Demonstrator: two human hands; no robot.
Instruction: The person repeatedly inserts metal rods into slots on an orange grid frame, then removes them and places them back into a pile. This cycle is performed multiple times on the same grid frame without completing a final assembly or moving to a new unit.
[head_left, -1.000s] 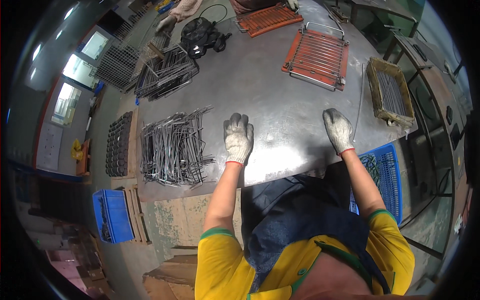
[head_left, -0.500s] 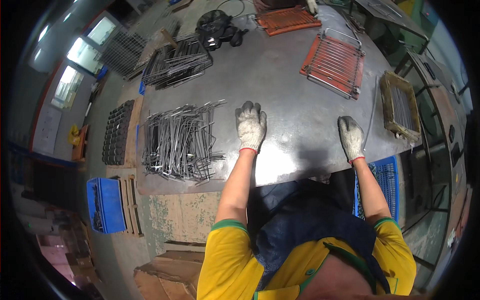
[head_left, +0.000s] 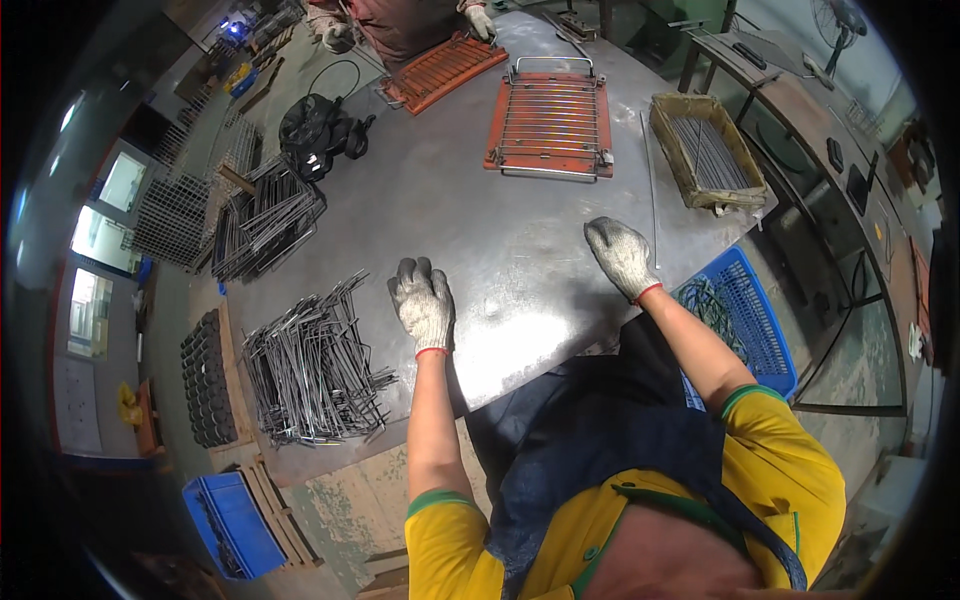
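On the grey metal tabletop [head_left: 440,215], my left hand [head_left: 422,308] lies with its fingers spread, in a white knit glove with dark grey fingertips. It holds nothing and is nearest to a heap of bent metal rods [head_left: 315,365] on its left. My right hand [head_left: 620,258], gloved alike, rests farther right, fingers stretched out and close together, nothing visible in it. Beyond it sits a red fixture [head_left: 497,130] carrying a wire rack [head_left: 555,122] of parallel bars with a bent handle loop. A long thin rod [head_left: 650,190] lies between the fixture and a worn box.
The worn box [head_left: 672,150] holds straight rods. A second red fixture [head_left: 445,72] lies before a co-worker [head_left: 405,25] with gloved hands. A black fan-like device [head_left: 315,135] and more bent wire frames [head_left: 270,220] stand far left. A blue basket [head_left: 765,325] is below the right edge.
My view has turned right, so the table's things appear farther left. The co-worker's body and hands have come more into sight. Both my hands stay on the tabletop.
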